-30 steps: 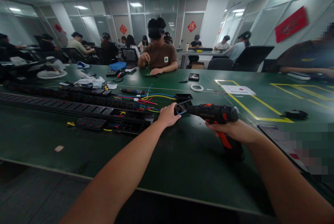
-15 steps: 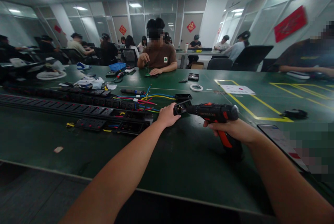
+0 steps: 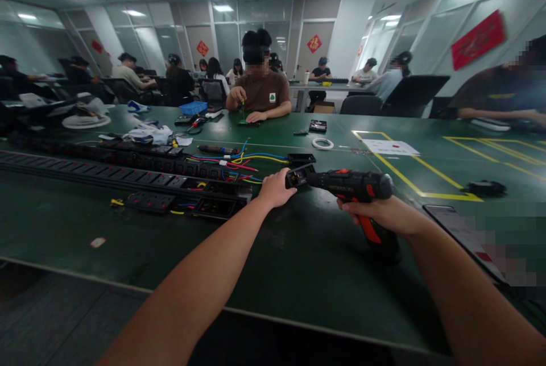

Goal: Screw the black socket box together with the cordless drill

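Observation:
My right hand (image 3: 379,213) is wrapped round the grip of a black and orange cordless drill (image 3: 347,184), its nose pointing left. The drill's front end meets the right side of a small black plastic box (image 3: 301,176); whether a bit is inside it I cannot tell. With fingers closed, my left hand (image 3: 277,188) grips that box by its left end. Blue, yellow and red wires (image 3: 256,157) run close behind my left hand. Left of it lie long black power strips (image 3: 128,174) with rows of sockets, and a loose black socket panel (image 3: 149,202).
Behind the box lies another black housing (image 3: 302,158). A roll of white tape (image 3: 322,144) and a black screwdriver-like tool (image 3: 218,150) are farther back. A phone (image 3: 460,241) lies by my right forearm. Across the table (image 3: 128,252) sits a co-worker (image 3: 262,93) holding a screwdriver.
The whole view has shifted very slightly. Both hands, the drill and the box keep the same positions relative to each other.

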Demonstrator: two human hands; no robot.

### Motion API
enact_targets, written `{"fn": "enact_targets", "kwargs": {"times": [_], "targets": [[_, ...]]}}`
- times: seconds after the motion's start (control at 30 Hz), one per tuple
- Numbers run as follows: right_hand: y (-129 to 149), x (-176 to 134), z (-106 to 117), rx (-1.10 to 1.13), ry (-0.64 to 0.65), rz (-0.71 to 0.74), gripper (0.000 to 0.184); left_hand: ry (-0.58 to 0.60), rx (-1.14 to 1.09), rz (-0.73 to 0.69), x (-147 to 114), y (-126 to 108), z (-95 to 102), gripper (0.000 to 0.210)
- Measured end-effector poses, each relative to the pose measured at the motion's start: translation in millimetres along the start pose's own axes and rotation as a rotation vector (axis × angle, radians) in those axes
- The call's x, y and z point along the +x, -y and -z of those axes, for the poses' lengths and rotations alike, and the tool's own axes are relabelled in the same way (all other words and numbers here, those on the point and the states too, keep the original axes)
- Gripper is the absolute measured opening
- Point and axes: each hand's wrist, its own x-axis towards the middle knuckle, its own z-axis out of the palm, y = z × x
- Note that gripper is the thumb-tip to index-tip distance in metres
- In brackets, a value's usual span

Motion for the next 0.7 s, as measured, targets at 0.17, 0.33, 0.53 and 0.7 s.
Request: {"fn": "enact_targets", "kwargs": {"times": [0.17, 0.33, 0.53, 0.7], "targets": [[0.9, -0.3, -1.3, -0.04, -0.009, -0.019, 0.039, -0.001, 0.014, 0.003, -0.1, 0.0, -0.5, 0.063], [4.6, -1.2, -2.6, -0.035, -0.007, -0.023, 0.042, 0.008, 0.005, 0.005, -0.2, -0.7, -0.2, 0.063], [2.2, 0.1, -2.4, -0.027, -0.002, -0.011, 0.042, -0.003, 0.001, -0.003, -0.3, -0.4, 0.2, 0.063], [1.4, -0.1, -2.2, -0.034, 0.007, -0.018, 0.043, 0.004, 0.002, 0.0, -0.2, -1.0, 0.2, 0.063]]}}
